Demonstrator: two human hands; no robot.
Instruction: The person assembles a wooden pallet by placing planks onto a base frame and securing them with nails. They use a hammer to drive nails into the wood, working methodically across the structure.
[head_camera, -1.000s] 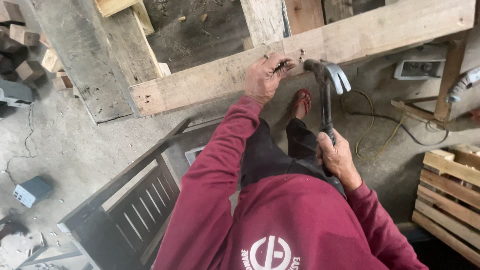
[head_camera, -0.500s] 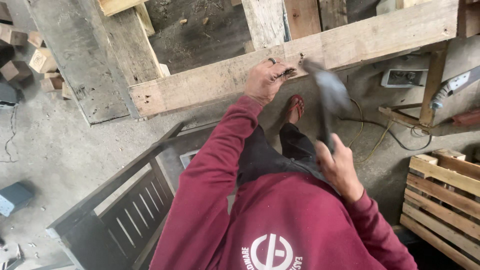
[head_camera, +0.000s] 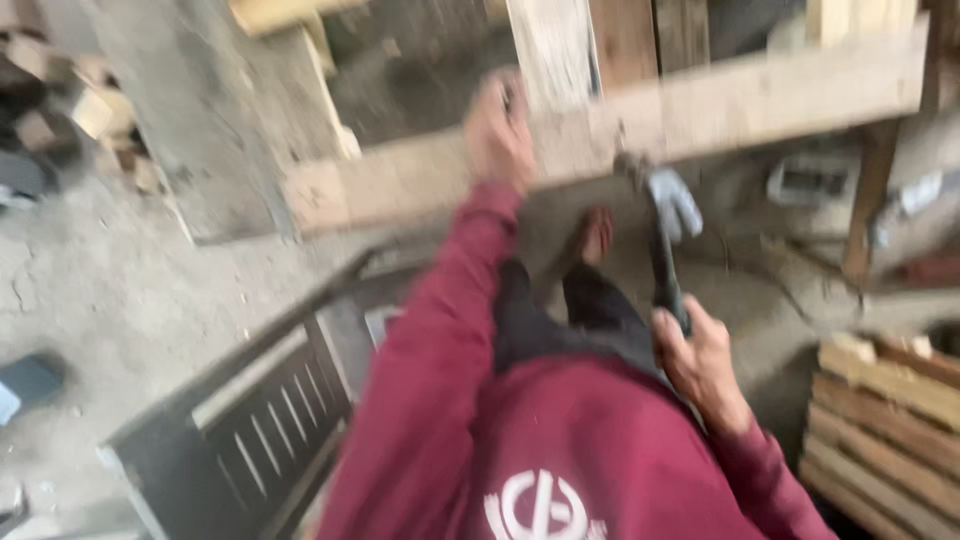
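Both hands busy: left hand (head_camera: 497, 130) steadies plank (head_camera: 700, 115); right hand (head_camera: 695, 355) grip holds hammer (head_camera: 668, 215), now lower, blurred.

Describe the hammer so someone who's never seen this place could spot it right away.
Find the long pale wooden plank running across the top. Just beneath it, the right hand grips a dark handle: that is the hammer, the only tool with a grey metal head.

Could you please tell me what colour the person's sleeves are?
Dark red, clearest on the left sleeve in the head view.
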